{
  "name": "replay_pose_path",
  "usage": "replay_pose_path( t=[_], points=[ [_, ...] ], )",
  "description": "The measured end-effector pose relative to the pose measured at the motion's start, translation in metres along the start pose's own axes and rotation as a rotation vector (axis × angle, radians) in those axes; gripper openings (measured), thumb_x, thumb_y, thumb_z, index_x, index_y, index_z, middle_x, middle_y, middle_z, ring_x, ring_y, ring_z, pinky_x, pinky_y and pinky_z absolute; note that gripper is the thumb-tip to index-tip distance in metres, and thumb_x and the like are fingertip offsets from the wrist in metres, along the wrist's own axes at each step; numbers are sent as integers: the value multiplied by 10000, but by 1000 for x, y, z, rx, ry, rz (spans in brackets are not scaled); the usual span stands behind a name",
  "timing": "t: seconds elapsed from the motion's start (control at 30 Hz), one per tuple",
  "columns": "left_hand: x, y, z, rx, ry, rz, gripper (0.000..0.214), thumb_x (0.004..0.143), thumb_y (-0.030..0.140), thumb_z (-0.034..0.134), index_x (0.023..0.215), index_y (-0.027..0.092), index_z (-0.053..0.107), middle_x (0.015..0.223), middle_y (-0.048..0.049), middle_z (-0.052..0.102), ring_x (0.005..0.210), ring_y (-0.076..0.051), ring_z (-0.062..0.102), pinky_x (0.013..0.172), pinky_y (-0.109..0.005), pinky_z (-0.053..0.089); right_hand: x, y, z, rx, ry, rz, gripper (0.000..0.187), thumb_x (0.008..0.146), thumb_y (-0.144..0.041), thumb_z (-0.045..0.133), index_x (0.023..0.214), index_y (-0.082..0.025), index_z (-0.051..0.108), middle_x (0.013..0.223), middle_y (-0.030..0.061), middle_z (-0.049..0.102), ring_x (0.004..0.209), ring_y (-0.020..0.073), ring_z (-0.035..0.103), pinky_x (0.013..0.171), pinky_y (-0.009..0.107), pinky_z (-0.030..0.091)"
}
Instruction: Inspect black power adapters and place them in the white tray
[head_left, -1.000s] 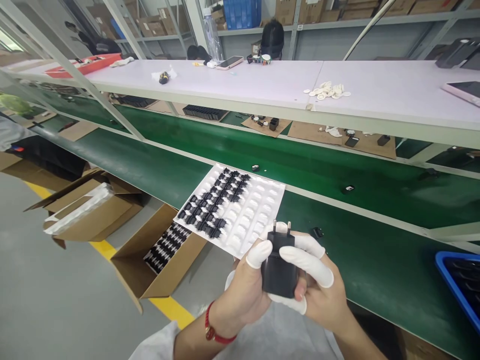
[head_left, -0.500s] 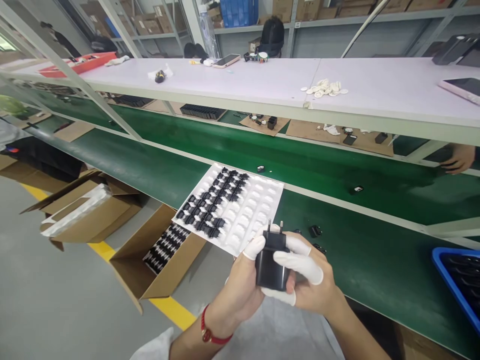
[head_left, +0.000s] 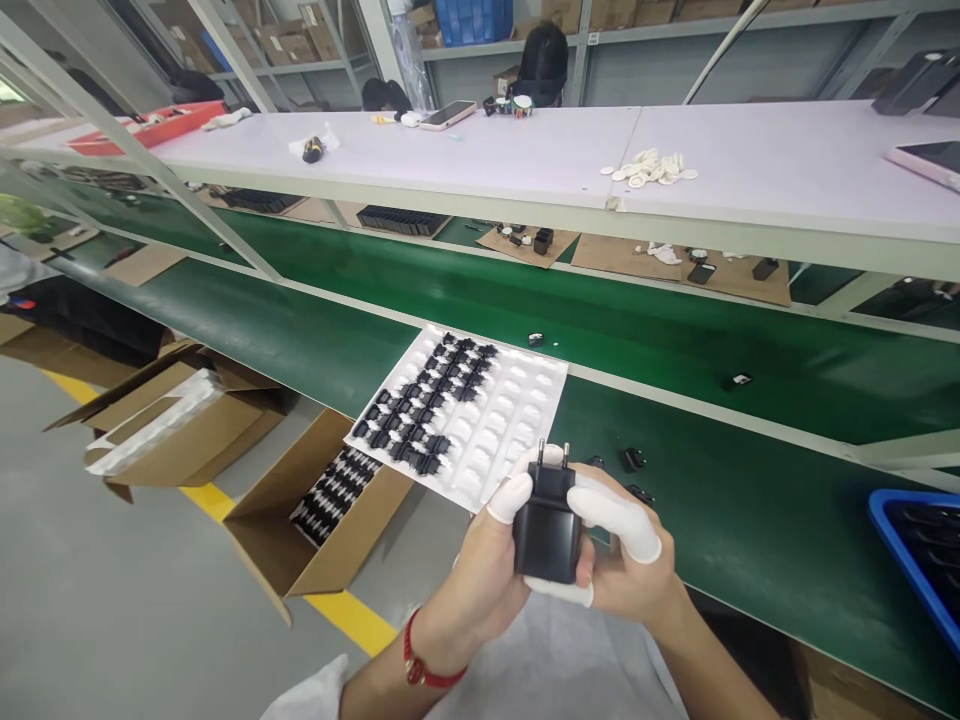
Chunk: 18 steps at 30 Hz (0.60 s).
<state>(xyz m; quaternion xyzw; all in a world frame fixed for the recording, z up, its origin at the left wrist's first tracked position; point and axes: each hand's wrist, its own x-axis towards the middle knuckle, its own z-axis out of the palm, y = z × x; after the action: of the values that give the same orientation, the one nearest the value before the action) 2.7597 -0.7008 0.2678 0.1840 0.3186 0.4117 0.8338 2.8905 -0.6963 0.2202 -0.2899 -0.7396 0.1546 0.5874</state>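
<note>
A black plug-in wall charger (head_left: 547,530) with two round metal pins pointing up sits between my hands. My left hand (head_left: 480,570), with a red cord on its wrist, grips the charger's near side. My right hand (head_left: 622,550) holds the other side, and its fingers wear white finger cots. Just beyond my hands lies a white moulded tray (head_left: 517,420), with rows of black chargers (head_left: 420,415) in its left half. Several small black parts (head_left: 632,459) lie on the green belt to the right of the tray.
The green conveyor belt (head_left: 720,420) runs under the tray, with a white shelf (head_left: 465,150) above it. To the left, an open carton (head_left: 330,500) holds black items, and another carton (head_left: 180,430) stands beyond it. A blue bin (head_left: 919,550) sits at the right.
The charger has turned slightly in my hands. My right fingers have shifted along its side. The view has tilted a little, and a co-worker's hand seen at the right half a second ago is gone.
</note>
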Motion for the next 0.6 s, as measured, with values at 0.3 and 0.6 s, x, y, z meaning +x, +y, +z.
replay_pose_path(
  t=[0.3,0.6],
  points=[
    [14,-6,-5,50,159,35,463,787,542,678,1001,132,697,746,-72,748,760,-253,712,691,-325,545,-16,3,3,-71,10,156,403,828,-289,756,1153,-305,518,1153,108,695,907,242,739,729,362,631],
    [71,-58,-57,231,95,-156,647,772,370,722,1376,220,547,1419,-103,590,1308,-285,533,1063,-362,438,-92,45,7,-122,-36,976,612,796,-308,644,1389,-204,537,1234,129,650,1133,283,652,958,419,560]
  ],
)
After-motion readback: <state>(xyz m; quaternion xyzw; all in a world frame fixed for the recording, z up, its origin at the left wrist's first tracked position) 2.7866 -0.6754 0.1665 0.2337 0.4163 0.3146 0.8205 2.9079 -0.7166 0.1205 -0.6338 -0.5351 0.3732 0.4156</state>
